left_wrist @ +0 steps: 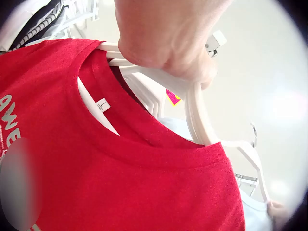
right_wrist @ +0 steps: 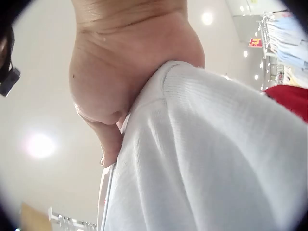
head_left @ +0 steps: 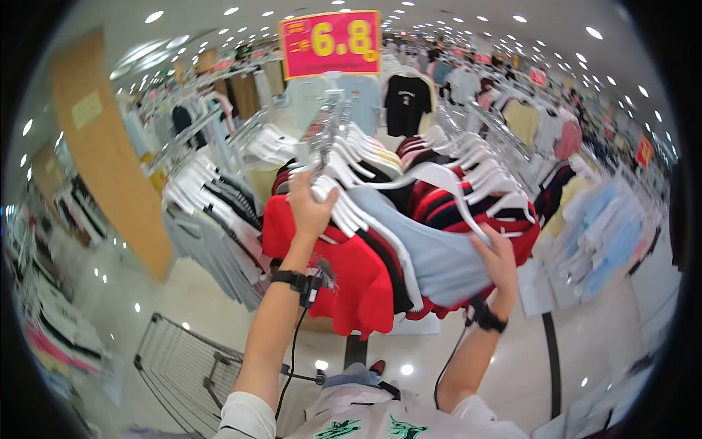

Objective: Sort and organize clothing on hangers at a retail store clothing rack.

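Note:
My left hand [head_left: 311, 208] grips several white hangers [head_left: 344, 212] near the rail, at the front of the rack. A red T-shirt [head_left: 329, 267] with a grey print hangs just below it; the left wrist view shows its neckline and a size label [left_wrist: 102, 105]. My right hand [head_left: 499, 260] pinches the shoulder of a light blue knit top [head_left: 435, 249] at the end of its white hanger [head_left: 447, 179]. That top is pulled out toward the right, its hanger tilted. In the right wrist view, its ribbed fabric [right_wrist: 207, 144] hides part of the palm.
A metal rail [head_left: 325, 132] runs away from me under a pink price sign [head_left: 330, 44]. More red and dark garments [head_left: 512, 230] hang at right, grey ones [head_left: 212, 249] at left. A wire shopping cart [head_left: 183, 366] stands at lower left, beside a wooden pillar [head_left: 110, 146].

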The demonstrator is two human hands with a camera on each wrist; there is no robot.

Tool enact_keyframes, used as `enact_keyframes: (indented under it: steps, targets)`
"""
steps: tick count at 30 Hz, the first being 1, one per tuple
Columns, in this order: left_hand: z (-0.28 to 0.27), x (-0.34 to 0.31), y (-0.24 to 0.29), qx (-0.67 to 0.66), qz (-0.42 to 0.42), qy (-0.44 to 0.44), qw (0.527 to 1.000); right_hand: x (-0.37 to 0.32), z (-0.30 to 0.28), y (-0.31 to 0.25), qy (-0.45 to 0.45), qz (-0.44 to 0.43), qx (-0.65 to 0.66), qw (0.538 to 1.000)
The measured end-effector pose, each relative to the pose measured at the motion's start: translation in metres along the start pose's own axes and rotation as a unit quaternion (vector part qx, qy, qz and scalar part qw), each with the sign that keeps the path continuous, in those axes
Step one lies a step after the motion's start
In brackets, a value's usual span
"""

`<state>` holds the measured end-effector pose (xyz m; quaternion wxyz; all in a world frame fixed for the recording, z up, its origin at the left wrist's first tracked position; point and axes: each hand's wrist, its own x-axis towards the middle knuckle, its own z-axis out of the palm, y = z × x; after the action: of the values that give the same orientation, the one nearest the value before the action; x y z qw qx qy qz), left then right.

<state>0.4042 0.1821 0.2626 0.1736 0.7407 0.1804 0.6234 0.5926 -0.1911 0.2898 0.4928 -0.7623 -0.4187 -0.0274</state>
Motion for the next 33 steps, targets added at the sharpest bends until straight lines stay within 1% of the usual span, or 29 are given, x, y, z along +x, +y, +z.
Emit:
enact_keyframes:
  steps: [1,3,5,7,8,10,11,14,15,17,19,21,22,23,25,26,27,29,30,32,33]
  targets:
    - [-0.002,0.001,0.005,-0.007,-0.001,0.0,1.0,-0.017,-0.005,0.025,0.037,-0.006,0.016,0.999]
    - [-0.006,0.001,0.012,0.031,0.015,0.012,0.999,-0.05,-0.025,0.051,0.005,0.062,0.062,0.996]
    - [-0.008,0.0,0.014,0.031,0.016,0.012,0.999,-0.087,-0.029,0.071,0.096,0.077,0.141,0.982]
    - [-0.008,0.0,0.013,0.035,0.012,0.015,0.999,-0.122,-0.051,0.098,0.12,0.152,0.184,0.964]
    - [-0.011,0.0,0.018,0.027,-0.007,0.001,1.0,-0.139,-0.065,0.106,0.121,0.163,0.178,0.963]
    - [-0.01,0.001,0.016,0.023,-0.009,0.004,1.0,-0.171,-0.09,0.112,0.145,0.17,0.173,0.959]
    - [-0.009,0.0,0.015,0.022,-0.011,0.001,1.0,-0.186,-0.1,0.11,0.166,0.17,0.173,0.956]
    - [-0.007,0.001,0.013,0.017,-0.006,0.011,1.0,-0.222,-0.126,0.083,0.175,0.161,0.152,0.959]
    - [-0.006,0.001,0.014,0.018,-0.004,0.014,1.0,-0.237,-0.134,0.083,0.18,0.163,0.151,0.958]
    - [-0.005,0.002,0.014,0.018,-0.002,0.014,1.0,-0.265,-0.151,0.091,0.169,0.169,0.21,0.948]
    - [-0.007,0.003,0.015,0.021,0.0,0.017,1.0,-0.273,-0.144,0.084,0.178,0.166,0.204,0.948]
    - [-0.011,0.003,0.017,0.014,-0.006,0.006,1.0,-0.278,-0.133,0.076,0.076,0.18,0.193,0.961]
    - [-0.014,0.004,0.017,0.013,-0.007,-0.007,1.0,-0.278,-0.125,0.072,0.06,0.187,0.181,0.964]
    - [-0.018,0.006,0.014,0.011,-0.004,-0.008,1.0,-0.279,-0.117,0.069,0.064,0.188,0.181,0.963]
    - [-0.028,0.005,0.009,-0.046,0.018,-0.043,0.998,-0.279,-0.1,0.048,0.036,0.202,0.155,0.966]
    - [-0.038,0.003,0.008,-0.083,-0.001,-0.068,0.994,-0.275,-0.103,0.037,-0.012,0.212,0.144,0.967]
    - [-0.047,0.0,0.002,-0.102,0.005,-0.094,0.99,-0.28,-0.09,0.033,0.044,0.177,0.156,0.971]
    - [-0.059,-0.006,-0.007,-0.101,0.013,-0.11,0.989,-0.289,-0.104,0.03,0.03,0.22,0.135,0.966]
    - [-0.064,-0.009,-0.006,-0.093,0.012,-0.132,0.987,-0.295,-0.11,0.027,0.028,0.225,0.133,0.965]
    - [-0.075,-0.004,-0.009,-0.091,0.019,-0.151,0.984,-0.31,-0.11,0.022,0.065,0.213,0.163,0.961]
    - [-0.077,-0.006,-0.008,-0.094,0.022,-0.164,0.982,-0.314,-0.111,0.014,0.066,0.217,0.159,0.961]
